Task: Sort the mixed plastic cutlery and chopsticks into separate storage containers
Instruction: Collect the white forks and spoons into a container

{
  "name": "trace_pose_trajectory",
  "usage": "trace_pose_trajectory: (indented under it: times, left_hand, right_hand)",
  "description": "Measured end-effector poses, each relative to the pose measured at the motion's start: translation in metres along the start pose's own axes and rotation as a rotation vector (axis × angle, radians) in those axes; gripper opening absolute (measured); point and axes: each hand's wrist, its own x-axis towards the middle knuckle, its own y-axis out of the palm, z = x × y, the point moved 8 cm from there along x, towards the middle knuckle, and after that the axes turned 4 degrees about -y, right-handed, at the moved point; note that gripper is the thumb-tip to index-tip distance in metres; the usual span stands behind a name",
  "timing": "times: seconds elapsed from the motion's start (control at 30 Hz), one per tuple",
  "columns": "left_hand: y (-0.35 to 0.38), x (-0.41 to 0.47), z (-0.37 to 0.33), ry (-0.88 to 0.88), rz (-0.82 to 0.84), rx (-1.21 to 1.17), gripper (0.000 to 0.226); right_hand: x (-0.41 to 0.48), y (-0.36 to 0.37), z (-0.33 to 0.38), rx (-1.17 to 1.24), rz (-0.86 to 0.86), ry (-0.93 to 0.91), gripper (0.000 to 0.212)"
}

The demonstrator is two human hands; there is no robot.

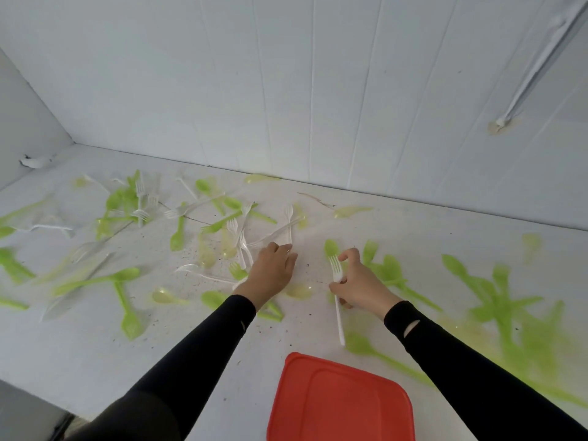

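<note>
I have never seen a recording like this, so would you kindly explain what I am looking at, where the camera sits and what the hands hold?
There is no machine here. This single picture comes from a wide-angle camera worn on a person's head, looking forward and down, so the arms in black sleeves are that person's own. Plastic cutlery, such as this green spoon, lies scattered over the white table, and a red lid sits nearest the camera. The right hand pinches a white fork. The left hand reaches a second fork; whether it grips it is unclear.
</note>
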Motion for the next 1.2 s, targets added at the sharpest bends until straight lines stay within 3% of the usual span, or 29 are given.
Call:
trace_pose_trajectory:
  times: [0.17,0.4,0.6,0.67,0.8,1.03,1.2]
  left_hand:
    - [0.016,0.01,0.0,-0.047,0.009,0.075,0.046]
    - [0.011,-0.002,-0.018,-0.05,-0.093,0.064,0.016]
    - [-0.04,-0.019,-0.007,0.016,-0.23,-0.214,0.039]
    - [-0.064,-0.016,0.013,-0.052,-0.271,-0.279,0.022]
    - [-0.09,-0.004,0.066,-0.197,-0.221,-0.345,0.022]
    - [-0.115,0.02,0.125,-0.258,-0.216,-0.258,0.012]
    - [-0.121,0.071,0.131,-0.224,-0.189,-0.214,0.034]
  right_hand:
    - [-0.01,-0.018,-0.006,0.157,-0.001,0.026,0.055]
    - [-0.011,-0.023,-0.003,0.236,-0.016,-0.009,0.015]
    - [0.008,-0.012,0.031,0.206,-0.075,-0.143,0.011]
    - [0.018,-0.002,0.052,0.122,-0.041,-0.214,0.015]
    - [0.049,0.023,0.091,-0.203,-0.049,-0.391,0.026]
    - [0.108,0.089,0.116,-0.699,0.008,-0.439,0.049]
    - [0.119,0.098,0.116,-0.887,-0.109,-0.472,0.035]
